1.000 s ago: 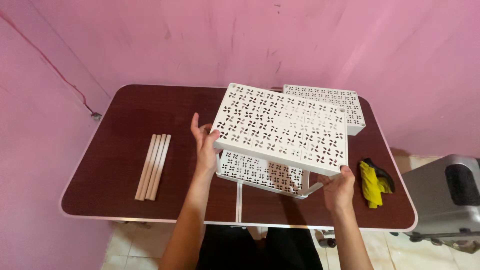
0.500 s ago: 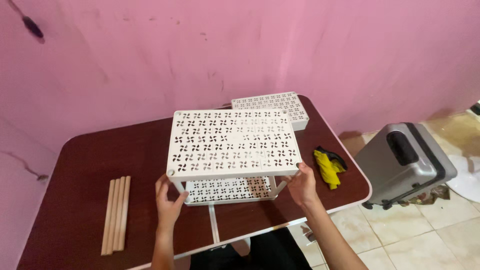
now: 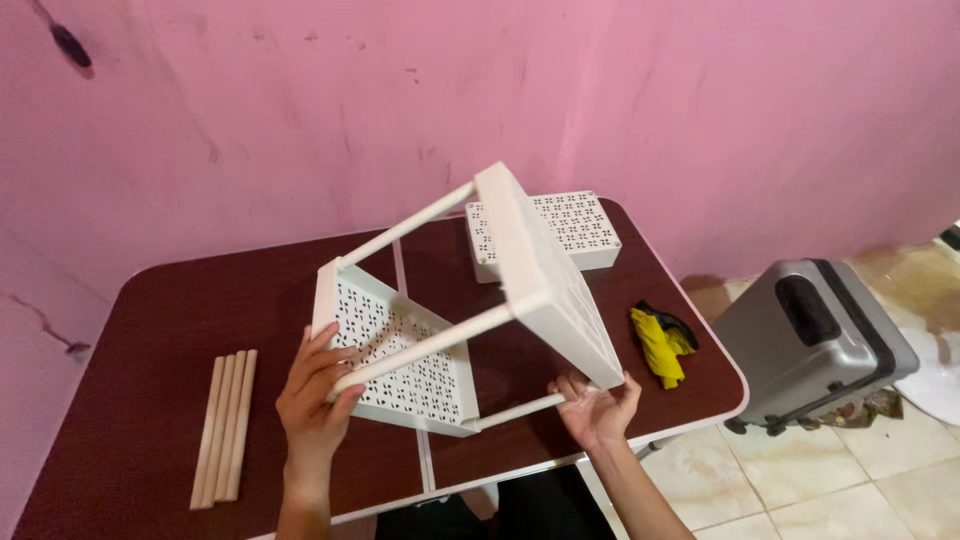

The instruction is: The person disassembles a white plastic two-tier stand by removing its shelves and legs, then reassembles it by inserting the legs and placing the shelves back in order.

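A white two-tier rack (image 3: 540,265) with perforated shelves joined by white poles is tipped on its side over the dark brown table (image 3: 160,330). My left hand (image 3: 315,390) grips the lower perforated shelf (image 3: 400,355) at its near edge. My right hand (image 3: 598,405) holds the bottom edge of the other shelf, next to a pole end. Both shelves stand nearly upright, poles running between them.
A third white perforated shelf (image 3: 570,225) lies flat at the table's back. Several pale wooden rods (image 3: 225,425) lie at the left. A yellow and black cloth (image 3: 660,340) sits near the right edge. A grey hard suitcase (image 3: 815,340) stands on the tiled floor at right.
The rack stood upright on the table with my hands at its sides; now it is tipped over onto its side, its shelves turned nearly vertical.
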